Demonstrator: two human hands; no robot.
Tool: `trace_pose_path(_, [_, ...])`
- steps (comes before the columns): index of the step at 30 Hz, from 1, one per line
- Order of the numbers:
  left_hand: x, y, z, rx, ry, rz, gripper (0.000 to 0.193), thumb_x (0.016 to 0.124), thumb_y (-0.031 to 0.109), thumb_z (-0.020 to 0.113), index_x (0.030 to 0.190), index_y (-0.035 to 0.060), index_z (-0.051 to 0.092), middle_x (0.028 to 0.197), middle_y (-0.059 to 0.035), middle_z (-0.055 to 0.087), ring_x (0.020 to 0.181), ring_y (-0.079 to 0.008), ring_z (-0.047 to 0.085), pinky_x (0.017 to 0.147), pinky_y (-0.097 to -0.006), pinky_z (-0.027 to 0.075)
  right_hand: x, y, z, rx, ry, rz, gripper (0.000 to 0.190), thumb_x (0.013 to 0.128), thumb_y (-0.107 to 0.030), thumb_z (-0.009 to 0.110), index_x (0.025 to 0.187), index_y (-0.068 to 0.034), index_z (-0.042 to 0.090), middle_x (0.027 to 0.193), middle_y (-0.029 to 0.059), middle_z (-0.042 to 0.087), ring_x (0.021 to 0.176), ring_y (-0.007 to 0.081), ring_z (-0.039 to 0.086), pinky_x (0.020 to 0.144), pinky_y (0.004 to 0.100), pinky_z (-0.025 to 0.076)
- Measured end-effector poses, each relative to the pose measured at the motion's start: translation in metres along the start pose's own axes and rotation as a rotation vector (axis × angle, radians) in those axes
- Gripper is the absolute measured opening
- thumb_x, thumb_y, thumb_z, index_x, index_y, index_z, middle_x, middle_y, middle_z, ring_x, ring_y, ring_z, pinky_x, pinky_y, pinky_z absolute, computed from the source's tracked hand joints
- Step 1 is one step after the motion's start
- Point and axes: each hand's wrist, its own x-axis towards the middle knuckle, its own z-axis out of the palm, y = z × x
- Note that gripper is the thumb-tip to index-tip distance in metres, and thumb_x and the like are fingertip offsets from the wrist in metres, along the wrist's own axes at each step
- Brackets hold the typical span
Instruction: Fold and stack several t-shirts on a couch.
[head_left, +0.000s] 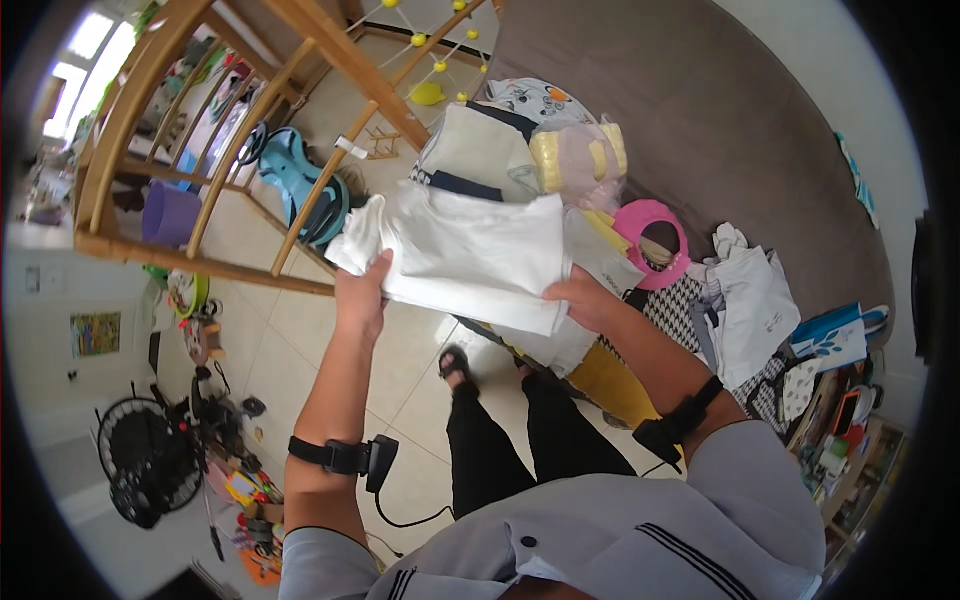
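A white cloth garment (465, 247), folded into a rough rectangle, hangs in the air between my two hands. My left hand (365, 289) pinches its near left corner, thumb on top. The right-hand edge is gripped by my right hand (585, 300). Beyond the garment, folded light grey clothes (476, 142) lie in a pile on a brown sofa (675, 97). A pink and yellow bundle in clear plastic (581, 161) rests beside that pile. Close to my right hand is a pink ring-shaped visor (651, 225). Part of the pile is hidden behind the white garment.
A wooden frame with bars (217, 187) stands at the left, with a blue child's ride-on toy (300, 180) and a purple bin (171, 214) around it. More white clothes (757, 315) and a blue-and-white bag (832, 337) lie at the right. A black stroller (150, 450) stands far left.
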Motion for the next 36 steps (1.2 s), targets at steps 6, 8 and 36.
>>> trace_pose_path(6, [0.123, -0.061, -0.026, -0.009, -0.067, -0.034, 0.045, 0.079, 0.0, 0.056, 0.121, 0.0035, 0.041, 0.114, -0.0063, 0.051, 0.098, -0.0165, 0.052, 0.082, -0.0267, 0.042, 0.105, 0.054, -0.024, -0.152, 0.208, -0.131, 0.049, 0.069, -0.011, 0.057, 0.115, -0.001, 0.044, 0.1, 0.0076, 0.055, 0.091, 0.017, 0.054, 0.079, 0.0286, 0.043])
trace_pose_path(8, [0.162, -0.108, -0.065, 0.105, -0.046, -0.087, 0.046, 0.079, 0.001, 0.056, 0.122, 0.0039, 0.04, 0.114, -0.006, 0.05, 0.099, -0.0164, 0.051, 0.083, -0.0268, 0.042, 0.146, 0.112, -0.03, -0.132, 0.264, -0.119, 0.047, 0.069, -0.012, 0.057, 0.113, -0.001, 0.046, 0.1, 0.0086, 0.056, 0.091, 0.0176, 0.054, 0.079, 0.0284, 0.043])
trace_pose_path(36, [0.216, -0.237, -0.133, 0.276, 0.223, -0.396, 0.049, 0.078, 0.006, 0.06, 0.121, 0.0054, 0.037, 0.114, -0.0082, 0.048, 0.1, -0.0185, 0.051, 0.08, -0.0311, 0.046, 0.228, 0.256, -0.021, -0.706, 0.893, 0.141, 0.031, 0.081, -0.018, 0.046, 0.101, 0.005, 0.041, 0.089, 0.0261, 0.057, 0.084, 0.0406, 0.055, 0.073, 0.0466, 0.043])
